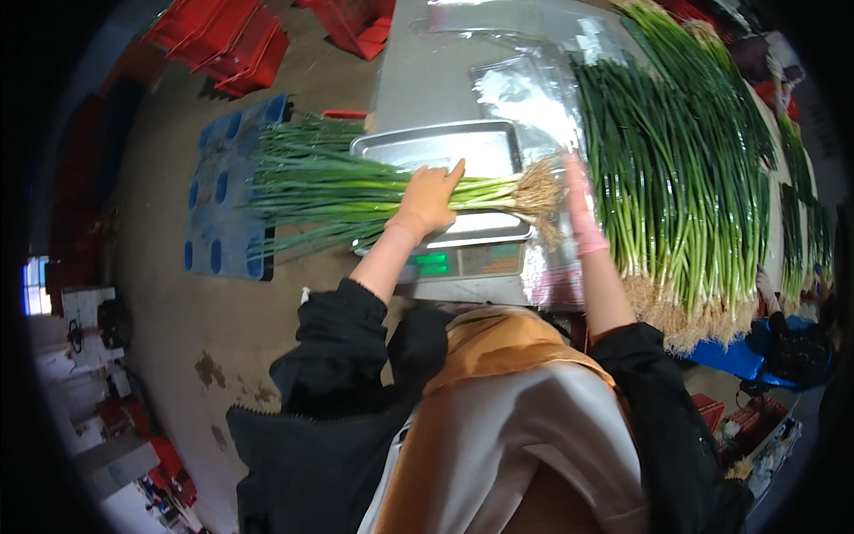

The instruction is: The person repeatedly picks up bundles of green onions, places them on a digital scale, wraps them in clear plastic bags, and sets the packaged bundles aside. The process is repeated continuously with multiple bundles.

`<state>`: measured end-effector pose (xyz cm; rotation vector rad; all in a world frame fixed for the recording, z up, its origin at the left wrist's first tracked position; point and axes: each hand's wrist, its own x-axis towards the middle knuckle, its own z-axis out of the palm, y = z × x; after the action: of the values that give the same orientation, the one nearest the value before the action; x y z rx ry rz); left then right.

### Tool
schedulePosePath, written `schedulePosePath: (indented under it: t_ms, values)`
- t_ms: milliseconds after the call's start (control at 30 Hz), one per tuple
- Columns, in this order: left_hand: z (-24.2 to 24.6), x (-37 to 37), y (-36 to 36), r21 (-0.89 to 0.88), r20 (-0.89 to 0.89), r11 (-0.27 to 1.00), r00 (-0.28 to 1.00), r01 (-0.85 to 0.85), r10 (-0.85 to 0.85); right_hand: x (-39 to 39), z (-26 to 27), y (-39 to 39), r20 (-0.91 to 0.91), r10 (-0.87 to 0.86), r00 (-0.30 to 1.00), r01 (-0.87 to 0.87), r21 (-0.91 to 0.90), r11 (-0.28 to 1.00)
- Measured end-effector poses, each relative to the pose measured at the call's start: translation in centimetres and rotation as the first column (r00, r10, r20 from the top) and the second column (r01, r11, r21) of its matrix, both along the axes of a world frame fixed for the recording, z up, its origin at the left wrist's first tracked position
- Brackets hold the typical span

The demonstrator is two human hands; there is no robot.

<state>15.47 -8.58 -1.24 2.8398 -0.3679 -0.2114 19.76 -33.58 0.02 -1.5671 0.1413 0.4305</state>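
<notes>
A bunch of green onions [347,190] lies crosswise over a shallow metal tray [437,143]. Its leaves hang past the table's left edge and its roots [536,190] point right. My left hand [429,197], in an orange glove, grips the bunch from above near the white stems, thumb stretched out. Beneath the tray is a digital scale [490,260] with a lit green display. My right hand [579,200], in a pink glove, is just right of the roots, against clear plastic bags [527,87]. Glare and plastic blur its fingers, so their grip is unclear.
A broad pile of green onions [680,180] covers the table to the right. Red crates [220,43] stand at the upper left, and a blue pallet [230,187] is on the floor. Another person's gloved hand [767,290] shows at the far right.
</notes>
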Motion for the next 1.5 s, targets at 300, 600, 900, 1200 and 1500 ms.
schedulePosePath:
  t_ms: [300,600,900,1200,1500]
  values:
    - [-2.2,0.2,0.2,0.020,0.153,1.000,0.988,-0.019,0.016,0.0,-1.9,0.4,-0.054,0.029,0.998,-0.016,0.241,0.970]
    - [-1.6,2.2,-1.9,-0.078,0.157,0.997,0.987,-0.015,0.027,-2.1,-7.2,-3.6,0.132,-0.434,0.891,0.412,0.164,0.896]
    - [-2.3,1.0,-2.3,0.105,0.277,0.993,0.958,0.045,-0.073,-4.5,-2.7,-1.3,0.049,-0.171,0.984,0.158,0.204,0.966]
    - [1.7,3.8,-2.9,-0.089,0.002,0.996,1.000,-0.022,0.022,-8.9,0.5,-1.6,0.555,0.379,0.740,-0.068,-0.500,0.864]
    - [8.4,-0.1,-21.5,-0.337,0.357,0.788,0.844,0.516,-0.400,-7.4,7.1,-6.6,0.054,-0.716,0.696,0.585,0.537,0.608]
